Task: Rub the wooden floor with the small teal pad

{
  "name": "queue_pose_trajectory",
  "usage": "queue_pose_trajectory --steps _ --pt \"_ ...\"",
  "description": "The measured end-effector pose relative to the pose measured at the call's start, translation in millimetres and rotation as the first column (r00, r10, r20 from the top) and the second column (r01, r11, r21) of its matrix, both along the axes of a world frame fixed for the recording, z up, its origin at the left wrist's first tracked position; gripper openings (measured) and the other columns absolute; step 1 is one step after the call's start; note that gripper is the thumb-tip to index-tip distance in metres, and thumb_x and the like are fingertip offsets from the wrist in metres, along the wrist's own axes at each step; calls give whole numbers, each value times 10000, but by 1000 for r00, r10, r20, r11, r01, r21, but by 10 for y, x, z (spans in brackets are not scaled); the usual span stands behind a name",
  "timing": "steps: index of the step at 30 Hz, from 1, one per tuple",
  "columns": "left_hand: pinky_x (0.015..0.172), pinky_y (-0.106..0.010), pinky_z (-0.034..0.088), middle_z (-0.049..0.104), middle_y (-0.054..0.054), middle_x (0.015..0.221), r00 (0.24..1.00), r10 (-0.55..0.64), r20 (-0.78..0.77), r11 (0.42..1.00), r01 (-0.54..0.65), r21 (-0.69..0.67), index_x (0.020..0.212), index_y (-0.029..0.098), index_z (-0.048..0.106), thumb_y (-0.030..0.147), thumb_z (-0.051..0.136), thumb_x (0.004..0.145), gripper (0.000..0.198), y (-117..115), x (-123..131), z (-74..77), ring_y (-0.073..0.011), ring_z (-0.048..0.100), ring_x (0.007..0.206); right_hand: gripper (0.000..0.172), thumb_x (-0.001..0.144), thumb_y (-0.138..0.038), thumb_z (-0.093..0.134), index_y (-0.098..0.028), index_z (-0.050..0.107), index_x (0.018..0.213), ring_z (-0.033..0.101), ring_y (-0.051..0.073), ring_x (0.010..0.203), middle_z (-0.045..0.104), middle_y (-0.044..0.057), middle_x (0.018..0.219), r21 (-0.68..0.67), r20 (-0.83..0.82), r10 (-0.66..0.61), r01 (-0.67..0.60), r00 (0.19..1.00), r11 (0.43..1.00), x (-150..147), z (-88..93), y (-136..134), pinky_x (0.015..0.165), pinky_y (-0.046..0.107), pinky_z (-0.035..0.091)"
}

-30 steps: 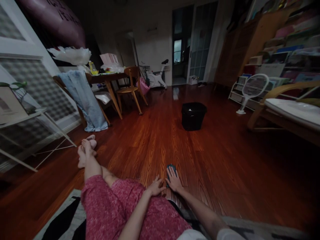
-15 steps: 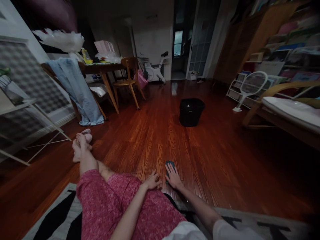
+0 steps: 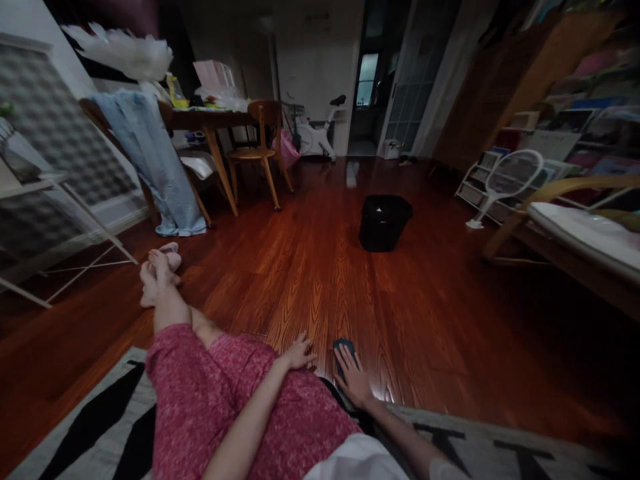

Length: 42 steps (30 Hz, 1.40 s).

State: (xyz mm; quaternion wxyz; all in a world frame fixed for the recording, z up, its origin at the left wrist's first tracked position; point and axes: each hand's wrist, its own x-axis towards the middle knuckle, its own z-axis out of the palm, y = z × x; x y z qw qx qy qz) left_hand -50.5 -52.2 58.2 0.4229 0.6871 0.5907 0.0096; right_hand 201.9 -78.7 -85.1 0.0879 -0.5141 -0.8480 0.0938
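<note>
Right hand (image 3: 356, 383) lies flat, fingers spread, atop a dark blue-green, cloth-like pad (image 3: 344, 343) on glossy red-brown wooden floorboards (image 3: 300, 280), likely pressing it down. Left hand (image 3: 299, 353) hangs loose, empty, by mottled crimson fabric legwear (image 3: 195, 400), perhaps for balance.

The shiny wood floor (image 3: 280, 280) looks red-brown in dim light. A wooden chair (image 3: 253, 154) stands by a desk (image 3: 211, 121). Far back, a window (image 3: 367, 80) glows.

Beyond the wooden chair (image 3: 253, 154), dimly lit, stands what seems an exercise bike (image 3: 314, 140).
</note>
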Motion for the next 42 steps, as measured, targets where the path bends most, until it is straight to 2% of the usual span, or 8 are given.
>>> queue_pose_trajectory --steps 4,13,17,22,26,29,37,42 --pt "1252 -381 157 91 -118 1690 1000 -7 13 1000 7 -1 1556 172 314 641 549 856 875 -9 -15 -14 -272 108 1548 633 1009 -464 276 -285 162 1605 112 211 1553 183 33 1684 26 -10 -32 32 999 999 113 25 6 1244 494 144" --pt "1249 -382 167 77 -126 1687 1000 0 12 1000 -1 8 1563 149 311 559 561 863 849 -7 -26 46 -270 128 1544 645 998 -416 255 -193 208 1602 131 238 1550 200 89 1675 2 -15 -264 264 964 965 -327 326 1179 1243 519 108" --pt "1245 -378 175 53 -133 1687 1000 2 4 1000 -3 4 1561 150 316 538 566 860 839 7 -21 36 -271 129 1542 636 1005 -440 259 -209 231 1597 159 236 1545 221 81 1671 12 -37 -235 236 971 972 -279 197 1005 1247 510 123" --pt "1246 -357 174 96 -116 1689 1000 0 11 1000 0 5 1551 164 342 590 557 857 842 5 -23 -1 -255 133 1544 639 1013 -517 255 -273 193 1600 140 228 1549 194 45 1679 65 -36 -81 84 996 994 161 -82 184 1243 521 152" --pt "1252 -378 155 129 -91 1689 1000 -5 29 1000 4 10 1537 189 363 673 555 832 876 -4 -35 -28 -257 113 1548 623 1021 -512 247 -292 179 1600 132 198 1550 184 26 1681 66 -15 -81 82 997 994 419 -79 -180 1243 484 176" --pt "1250 -380 167 126 -102 1688 1000 -5 28 1000 5 -4 1541 181 357 672 559 832 886 -6 -43 -29 -263 124 1547 616 1018 -487 250 -287 198 1599 128 191 1550 203 23 1679 67 -10 -120 120 993 991 398 -17 39 1244 479 169" --pt "1249 -380 176 92 -121 1687 1000 -4 6 1000 4 3 1556 155 328 593 565 850 864 11 -48 -18 -269 135 1542 656 996 -452 255 -172 257 1589 146 250 1547 207 110 1672 -19 32 -374 374 927 927 -99 312 1255 1236 523 125" --pt "1246 -374 182 76 -136 1684 1000 0 8 1000 0 6 1556 152 326 598 575 845 875 23 -41 -30 -281 154 1537 672 993 -498 259 -188 265 1589 131 252 1550 227 94 1670 6 0 -317 317 949 949 -108 161 1060 1245 517 113"
